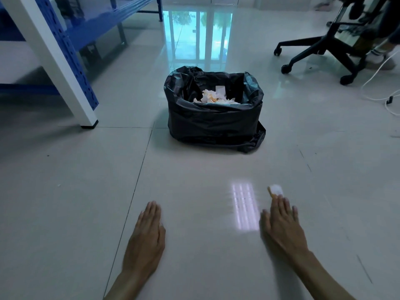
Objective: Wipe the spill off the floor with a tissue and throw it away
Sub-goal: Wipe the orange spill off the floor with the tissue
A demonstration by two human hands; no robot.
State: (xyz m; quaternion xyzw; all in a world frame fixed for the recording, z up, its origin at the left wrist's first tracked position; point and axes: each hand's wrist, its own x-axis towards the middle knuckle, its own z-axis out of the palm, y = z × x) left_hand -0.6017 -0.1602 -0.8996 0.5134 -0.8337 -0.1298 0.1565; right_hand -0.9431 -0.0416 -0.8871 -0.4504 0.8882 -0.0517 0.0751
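Note:
A small crumpled white tissue (276, 189) with an orange-stained edge lies on the pale tiled floor, just past the fingertips of my right hand (281, 224). My right hand is flat, fingers spread, touching or nearly touching the tissue. My left hand (147, 237) rests flat over the floor to the left, holding nothing. Farther ahead stands a bin lined with a black bag (214, 122), holding several crumpled white and orange-stained tissues (216, 96). I cannot make out any spill on the floor near the hands.
A blue and white metal shelf leg (65, 68) stands at the left. An office chair base with castors (320, 50) and a person's foot are at the upper right. White cables (381, 92) trail on the floor at the right edge.

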